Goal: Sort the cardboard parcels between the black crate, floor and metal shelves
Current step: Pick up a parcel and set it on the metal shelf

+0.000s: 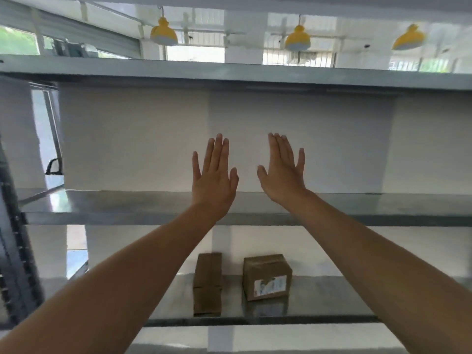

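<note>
Brown narrow parcel (pixel 208 284), lying front-to-back, and the labelled parcel (pixel 267 277) sit on the lower shelf (pixel 332 297), seemingly right under the left hand (pixel 214 180) and right hand (pixel 283 175), grips spread flat, empty.

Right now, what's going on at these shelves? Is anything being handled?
Nothing is being handled. A person has both arms stretched forward. The left hand and right hand are open with straight fingers, raised in front of the middle shelf. On the lower shelf, two cardboard parcels stand side by side with a gap between them: a narrow parcel on the left and a labelled parcel on the right. Neither is touched.
</note>
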Tool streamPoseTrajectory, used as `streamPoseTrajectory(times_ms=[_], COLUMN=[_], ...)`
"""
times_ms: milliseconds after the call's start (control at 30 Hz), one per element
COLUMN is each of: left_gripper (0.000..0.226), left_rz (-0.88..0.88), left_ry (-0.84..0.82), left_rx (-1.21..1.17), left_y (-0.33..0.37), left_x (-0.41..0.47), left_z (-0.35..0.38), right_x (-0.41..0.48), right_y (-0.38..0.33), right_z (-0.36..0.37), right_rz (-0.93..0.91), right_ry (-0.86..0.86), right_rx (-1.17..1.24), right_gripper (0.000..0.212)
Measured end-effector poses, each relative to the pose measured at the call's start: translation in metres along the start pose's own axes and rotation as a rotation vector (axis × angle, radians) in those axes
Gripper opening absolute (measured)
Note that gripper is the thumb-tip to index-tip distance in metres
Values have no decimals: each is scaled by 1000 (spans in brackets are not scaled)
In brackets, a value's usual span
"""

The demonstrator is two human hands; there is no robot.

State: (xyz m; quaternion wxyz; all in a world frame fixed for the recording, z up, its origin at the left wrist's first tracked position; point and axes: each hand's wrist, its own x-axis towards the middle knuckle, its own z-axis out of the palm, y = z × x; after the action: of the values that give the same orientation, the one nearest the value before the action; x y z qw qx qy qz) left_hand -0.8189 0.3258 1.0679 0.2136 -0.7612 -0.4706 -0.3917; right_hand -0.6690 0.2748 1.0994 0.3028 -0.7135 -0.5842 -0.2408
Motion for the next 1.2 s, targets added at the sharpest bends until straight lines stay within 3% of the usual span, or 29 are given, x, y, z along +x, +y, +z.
streamPoseTrajectory(times_ms=[333,600,900,1200], left_gripper=[62,63,63,61], left_rz=[186,422,599,684], left_ry=[-54,-114,-190,-260], left_rx=[-233,-441,-715,-973], left_y=[240,406,527,588], left_x=[1,-34,-58,-64], left_z=[49,66,81,116], right_x=[-62,-135,-196,-200], right_y=[221,352,428,480], right_z=[-71,-129,-165,-178], right_rz=[226,467,671,881], right_ry=[44,24,-9,-64], right_rx=[-168,-292,-458,-555], right_gripper=[71,72,76,74])
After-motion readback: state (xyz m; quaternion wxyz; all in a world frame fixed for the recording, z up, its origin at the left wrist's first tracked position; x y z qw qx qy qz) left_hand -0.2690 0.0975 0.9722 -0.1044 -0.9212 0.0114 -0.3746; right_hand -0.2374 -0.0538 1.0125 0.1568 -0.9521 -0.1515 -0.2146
